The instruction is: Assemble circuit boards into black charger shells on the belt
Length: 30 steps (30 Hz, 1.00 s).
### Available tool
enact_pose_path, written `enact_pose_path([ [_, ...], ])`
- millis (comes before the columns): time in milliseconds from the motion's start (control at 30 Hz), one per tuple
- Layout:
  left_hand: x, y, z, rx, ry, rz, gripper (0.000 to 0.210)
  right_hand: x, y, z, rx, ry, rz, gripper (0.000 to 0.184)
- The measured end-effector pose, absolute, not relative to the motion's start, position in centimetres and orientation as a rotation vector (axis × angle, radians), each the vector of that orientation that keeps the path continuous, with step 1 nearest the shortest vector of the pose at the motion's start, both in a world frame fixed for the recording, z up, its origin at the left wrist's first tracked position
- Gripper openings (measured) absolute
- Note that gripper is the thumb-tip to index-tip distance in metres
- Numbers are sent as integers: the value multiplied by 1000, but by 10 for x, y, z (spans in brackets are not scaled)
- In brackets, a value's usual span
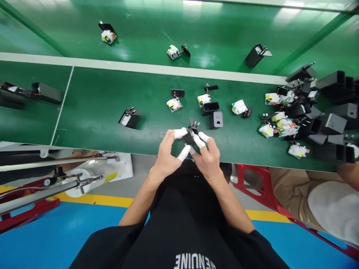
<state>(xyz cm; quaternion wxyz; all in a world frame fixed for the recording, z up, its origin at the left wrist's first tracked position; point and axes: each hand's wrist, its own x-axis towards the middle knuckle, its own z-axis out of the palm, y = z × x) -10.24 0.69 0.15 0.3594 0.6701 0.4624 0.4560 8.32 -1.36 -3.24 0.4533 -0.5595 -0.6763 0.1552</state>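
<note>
Close to the table's near edge, both hands grip one black charger (189, 137) with its pronged plug cap (193, 125) tilted up at the far end. My left hand (169, 151) pinches the housing from the left, white finger cots on thumb and index finger. From the right, my right hand (206, 152) closes on it, also in white finger cots. Fingers cover part of the housing. Just beyond stand two black housings, an open one (210, 108) and one with a grey end face (216, 120). White-coated circuit boards (174, 105) with wired plug caps lie nearby.
A heap of boards (283, 125) and black housings (333, 123) covers the right end, beside a seated person (328, 205). One charger (130, 117) lies left. Beyond a pale strip (134, 66), more parts rest on a green surface. Metal rods (56, 190) stand lower left.
</note>
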Motion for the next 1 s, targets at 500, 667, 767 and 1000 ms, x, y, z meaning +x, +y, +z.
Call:
enact_pose_path([
  [500, -117, -2, -30, 1537, 1242, 1380, 65, 110, 46, 41, -1021, -2073, 1019, 57],
  [667, -119, -3, -35, 1487, 1269, 1383, 43, 103, 63, 48, -1096, -2008, 1138, 32],
  [767, -118, -5, -37, 1540, 1288, 1388, 38, 89, 56, 48, -1224, -1826, 1167, 26],
  [1000, -113, -7, -37, 1587, 1313, 1488, 36, 67, 39, 35, -1390, -1817, 823, 30],
])
